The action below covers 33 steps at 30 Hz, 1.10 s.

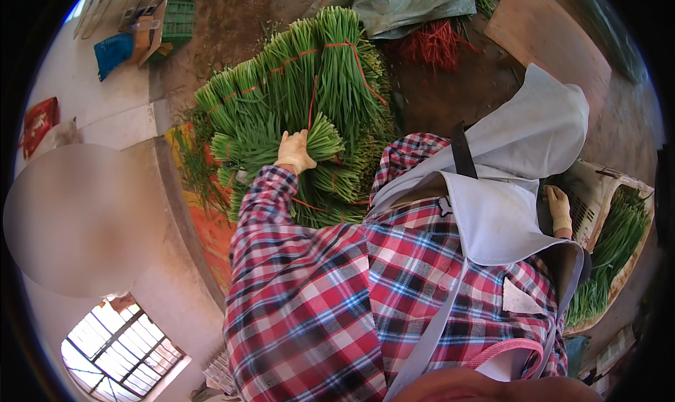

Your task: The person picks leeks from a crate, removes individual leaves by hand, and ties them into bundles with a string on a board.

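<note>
- Bundle of green stalks (325,139) — on the near side of the large pile of tied bundles (295,71), cut ends pointing right.
- Left hand (295,153): wrapped over that bundle, holding it.
- Right hand (559,208): beside a pale crate (596,184) of greens (613,244) — cannot tell whether it grips anything.
- Red strands (434,45): beyond the pile, by a grey-green sheet (404,8).

A pale, scuffed wall (176,300) spans the left side, with a darker brown band along its foot. At lower left, a window (121,349) with dark bars glows white with daylight. The floor (223,11) is brown and stained. Upper left, a green crate (178,22) sits near a blue bag (112,54); upper right is a tan board (552,40).
</note>
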Each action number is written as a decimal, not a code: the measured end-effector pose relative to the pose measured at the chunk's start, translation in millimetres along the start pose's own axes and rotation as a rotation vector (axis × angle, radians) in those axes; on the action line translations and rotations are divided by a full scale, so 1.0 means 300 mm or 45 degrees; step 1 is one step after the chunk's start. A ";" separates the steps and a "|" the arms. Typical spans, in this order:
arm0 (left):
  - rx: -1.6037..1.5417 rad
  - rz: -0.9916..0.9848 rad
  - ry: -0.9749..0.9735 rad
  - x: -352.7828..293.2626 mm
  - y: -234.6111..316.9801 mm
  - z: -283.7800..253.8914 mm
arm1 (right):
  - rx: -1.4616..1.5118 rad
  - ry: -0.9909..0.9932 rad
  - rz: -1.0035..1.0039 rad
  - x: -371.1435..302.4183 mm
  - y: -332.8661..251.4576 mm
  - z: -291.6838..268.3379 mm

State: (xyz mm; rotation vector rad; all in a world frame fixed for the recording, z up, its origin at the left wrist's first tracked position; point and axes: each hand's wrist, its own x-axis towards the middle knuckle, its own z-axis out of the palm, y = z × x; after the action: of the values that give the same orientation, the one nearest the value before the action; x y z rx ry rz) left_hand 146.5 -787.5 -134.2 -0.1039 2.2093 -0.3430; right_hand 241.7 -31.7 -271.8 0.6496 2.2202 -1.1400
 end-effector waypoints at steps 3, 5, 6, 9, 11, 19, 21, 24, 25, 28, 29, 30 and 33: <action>-0.279 0.236 -0.166 -0.051 -0.071 -0.072 | -0.055 0.000 0.014 -0.008 -0.003 0.000; -1.014 0.288 -0.531 -0.072 -0.139 -0.123 | -0.083 0.033 0.097 -0.006 0.000 -0.004; -1.131 0.078 -0.585 -0.080 -0.163 -0.132 | -0.066 0.012 0.035 -0.002 0.003 -0.007; -1.343 -0.340 -0.633 -0.084 -0.210 -0.114 | -0.007 0.048 0.010 0.014 0.015 -0.018; -1.210 -0.275 -0.464 -0.077 -0.190 -0.053 | -0.033 0.058 0.014 0.025 0.022 -0.023; -0.475 -0.960 -0.313 0.005 0.095 0.453 | 0.030 0.029 0.044 0.022 0.021 -0.021; -0.667 -1.187 -0.241 0.115 0.082 0.533 | 0.008 0.027 0.068 0.024 0.005 -0.029; -0.995 -1.542 -0.220 0.234 0.044 0.564 | 0.003 -0.002 0.073 0.036 -0.035 -0.060; -0.719 -1.245 -0.355 0.252 0.042 0.538 | -0.030 0.021 0.100 0.037 -0.051 -0.077; 0.415 -0.174 -0.555 0.203 0.092 0.345 | -0.171 0.115 0.187 0.034 -0.100 -0.137; 0.638 0.057 -0.510 0.177 0.132 0.234 | -0.139 0.126 0.225 0.028 -0.115 -0.160; 0.724 0.214 -0.528 0.151 0.177 0.105 | -0.151 0.097 0.221 0.017 -0.127 -0.181; 0.019 0.139 -1.012 0.171 0.367 -0.354 | -0.248 0.129 0.098 -0.015 -0.149 -0.239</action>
State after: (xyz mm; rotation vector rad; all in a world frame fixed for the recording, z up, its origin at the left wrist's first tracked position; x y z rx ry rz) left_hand 36.5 -669.9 -142.5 -0.0903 1.4190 -0.2050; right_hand 198.5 4.2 -208.8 0.7177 2.3333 -0.8565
